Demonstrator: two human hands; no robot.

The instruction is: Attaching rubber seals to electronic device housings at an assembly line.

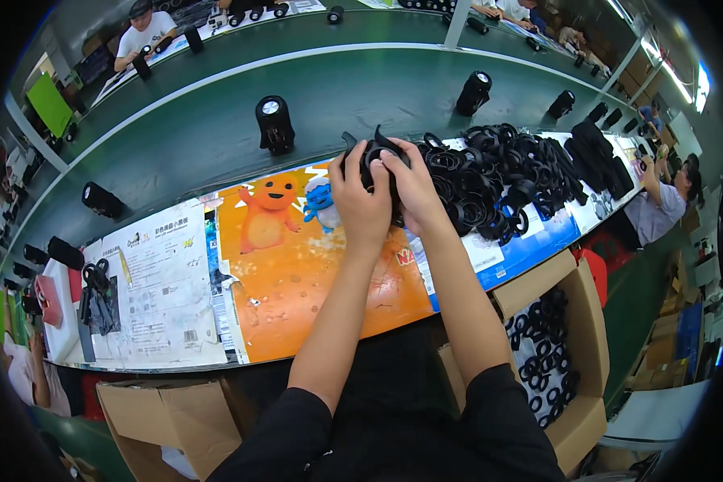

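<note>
My left hand (pixel 358 189) and my right hand (pixel 414 183) are wrapped round a black rounded part (pixel 371 153) at the far edge of the work table. Two curved black tips stick up from it past my fingers. Most of it is hidden by my hands, so I cannot tell its exact kind. Just right of my right hand lies a large heap of black plastic rings (pixel 490 165). Beyond my hands, a black cylindrical device with a pale round top (pixel 275 127) stands on the green conveyor belt (pixel 361 88).
More black cylinders (pixel 474 92) are on the belt. An orange printed board (pixel 313 281) covers the table before me. Left lie black straps (pixel 98 301). Open cardboard boxes stand below; the right box (pixel 590 321) holds black rings. Co-workers (pixel 147 36) sit across and on both sides.
</note>
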